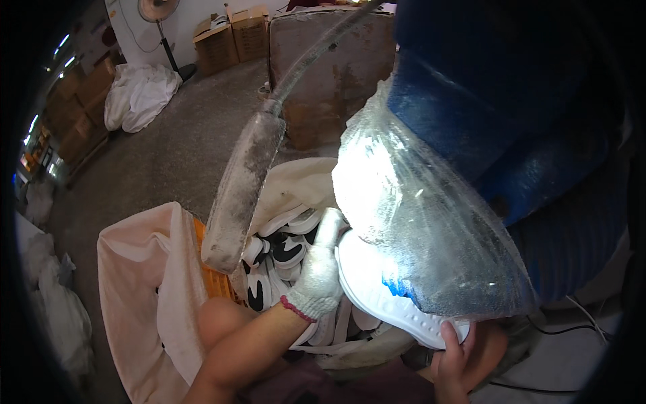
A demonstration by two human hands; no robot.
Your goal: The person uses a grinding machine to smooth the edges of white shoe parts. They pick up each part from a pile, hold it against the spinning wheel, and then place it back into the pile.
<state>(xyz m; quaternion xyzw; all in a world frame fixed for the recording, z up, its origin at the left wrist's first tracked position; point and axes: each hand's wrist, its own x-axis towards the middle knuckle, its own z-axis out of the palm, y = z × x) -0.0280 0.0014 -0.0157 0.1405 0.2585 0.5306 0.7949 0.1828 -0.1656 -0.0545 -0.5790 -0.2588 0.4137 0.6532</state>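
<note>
A white shoe sole [383, 303] lies tilted under a clear plastic sheet or bag [434, 222] that hangs from a blue machine housing. My right hand [450, 348], bare, grips one end of the sole, with the thumb on its surface. By the sole's other end is my left hand [322, 265], in a whitish knit glove with a red cuff; whether its fingers touch the sole is hard to tell. Beneath the left hand, several white soles with black parts [288, 252] fill a cloth-lined container. Bright light washes out part of the plastic.
A dusty lamp-like head on a flexible arm [245, 192] hangs left of my left hand. An orange crate [217, 275] with pinkish cloth [139, 257] stands at the left. Beyond are a brown panel [328, 76], cartons [217, 45], a fan [159, 10] and white sacks [141, 96]. Cables lie at the lower right.
</note>
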